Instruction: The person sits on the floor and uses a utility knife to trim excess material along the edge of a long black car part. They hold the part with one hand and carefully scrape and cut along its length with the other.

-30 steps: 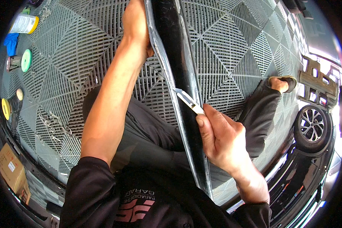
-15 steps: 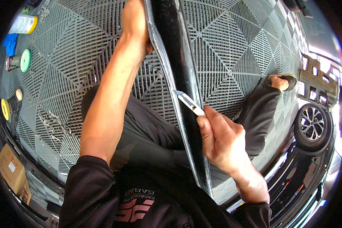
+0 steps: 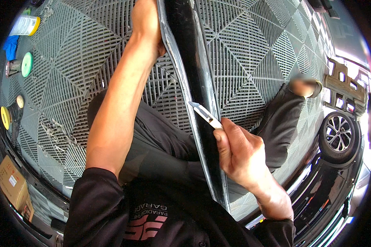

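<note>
A long, glossy black strip-shaped panel (image 3: 196,53) with scuffed, pale edges runs from the top of the view down to my lap. My right hand (image 3: 241,154) is closed round a white utility knife (image 3: 208,116). Its blade tip lies at the left edge of the panel, and the knife slants across the dark face. At the top, my left hand (image 3: 146,20) is against the panel's left side. Its fingers are hidden behind the panel or cut off by the frame, so their grip does not show.
Grey slatted floor tiles (image 3: 82,53) lie around my legs. Leftward are a yellow-lidded tub (image 3: 27,25), a blue cloth (image 3: 11,47), a green polishing pad (image 3: 27,64), a yellow pad (image 3: 5,118) and a cardboard box (image 3: 12,179). A car wheel (image 3: 338,131) stands at right.
The knife and my right hand have shifted slightly, its tip sliding a little toward me along the panel's left edge. My left arm has barely moved.
</note>
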Demonstrator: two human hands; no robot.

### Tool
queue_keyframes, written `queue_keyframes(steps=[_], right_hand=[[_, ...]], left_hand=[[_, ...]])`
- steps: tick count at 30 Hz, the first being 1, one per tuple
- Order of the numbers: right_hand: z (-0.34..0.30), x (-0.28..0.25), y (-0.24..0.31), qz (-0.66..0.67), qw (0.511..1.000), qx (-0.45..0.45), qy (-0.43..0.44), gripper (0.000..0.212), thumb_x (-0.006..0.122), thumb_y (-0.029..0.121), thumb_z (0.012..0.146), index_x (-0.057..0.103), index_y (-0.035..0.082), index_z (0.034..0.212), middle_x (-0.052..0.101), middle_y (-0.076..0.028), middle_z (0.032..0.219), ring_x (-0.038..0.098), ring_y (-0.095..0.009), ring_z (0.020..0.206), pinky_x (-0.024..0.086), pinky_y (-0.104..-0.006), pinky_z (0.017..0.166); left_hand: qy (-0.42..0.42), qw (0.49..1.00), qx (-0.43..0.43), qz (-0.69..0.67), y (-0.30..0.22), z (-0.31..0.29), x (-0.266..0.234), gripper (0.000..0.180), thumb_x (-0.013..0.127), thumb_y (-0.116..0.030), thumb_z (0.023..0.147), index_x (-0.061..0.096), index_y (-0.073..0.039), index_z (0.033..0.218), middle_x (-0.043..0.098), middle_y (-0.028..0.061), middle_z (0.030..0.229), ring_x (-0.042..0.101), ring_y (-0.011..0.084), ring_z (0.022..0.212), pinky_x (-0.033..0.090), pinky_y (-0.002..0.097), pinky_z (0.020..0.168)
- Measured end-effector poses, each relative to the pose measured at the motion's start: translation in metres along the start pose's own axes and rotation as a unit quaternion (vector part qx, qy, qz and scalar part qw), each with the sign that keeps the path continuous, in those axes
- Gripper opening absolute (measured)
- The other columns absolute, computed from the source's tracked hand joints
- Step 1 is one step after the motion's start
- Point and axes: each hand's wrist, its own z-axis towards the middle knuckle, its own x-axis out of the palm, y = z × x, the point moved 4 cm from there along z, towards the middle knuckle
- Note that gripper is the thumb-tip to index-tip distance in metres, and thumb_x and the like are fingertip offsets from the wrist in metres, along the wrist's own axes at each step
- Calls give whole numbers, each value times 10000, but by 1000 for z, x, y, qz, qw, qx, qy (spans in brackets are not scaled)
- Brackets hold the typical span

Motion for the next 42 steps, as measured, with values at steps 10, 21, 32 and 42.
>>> queue_keyframes(steps=[10,21,32,42], right_hand=[[0,2,-2,-17,1000,-18,-9,237,687,131,891,606,-24,1051,574,-100,614,584,-258,466,482,-363,445],[1,1,-2,-6,999,-14,-29,238,689,133,888,602,-27,1041,595,-106,629,595,-259,476,486,-356,448],[-9,3,-3,-27,999,-40,6,250,700,139,875,601,-26,1035,562,-83,608,566,-243,452,471,-353,435],[-18,4,-4,-51,997,-61,5,261,716,140,860,604,-28,1027,540,-63,584,532,-217,421,446,-330,414]], left_hand=[[-14,999,-20,-31,3,2,-2,360,359,-299,1033,604,-52,940,596,67,706,571,177,535,492,297,468],[5,999,-16,-41,3,2,-1,370,367,-300,1033,620,-62,907,596,51,697,567,163,536,482,286,463],[-2,998,-35,-57,5,4,-3,387,366,-321,1029,633,-66,913,605,50,696,568,162,528,483,286,460],[25,997,-36,-57,9,6,-2,362,375,-306,1029,629,-70,923,603,46,704,564,155,530,478,284,457]])
